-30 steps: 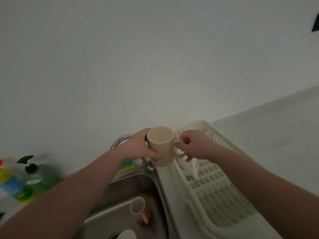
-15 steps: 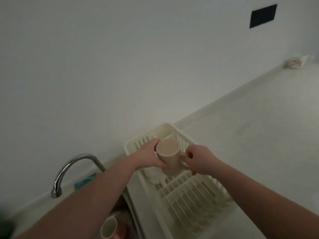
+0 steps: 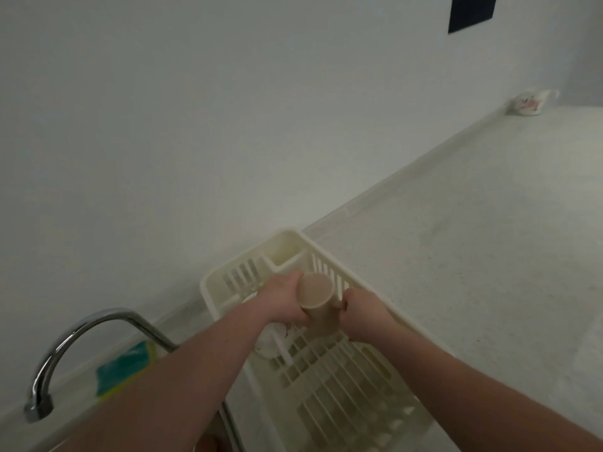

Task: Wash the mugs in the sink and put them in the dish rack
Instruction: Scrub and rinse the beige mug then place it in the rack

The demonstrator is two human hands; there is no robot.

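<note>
Both hands, left hand (image 3: 283,300) and right hand (image 3: 360,313), grip cream mug (image 3: 316,300) over rack (image 3: 329,380), beside white mug (image 3: 269,340).

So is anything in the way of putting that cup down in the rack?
Partly. A white item already sits in the dish rack under the left hand. The slots right below the cream mug look free.

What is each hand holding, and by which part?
Both hold the same mug over the rack: the left hand grips its body, the right hand pinches its handle.
</note>
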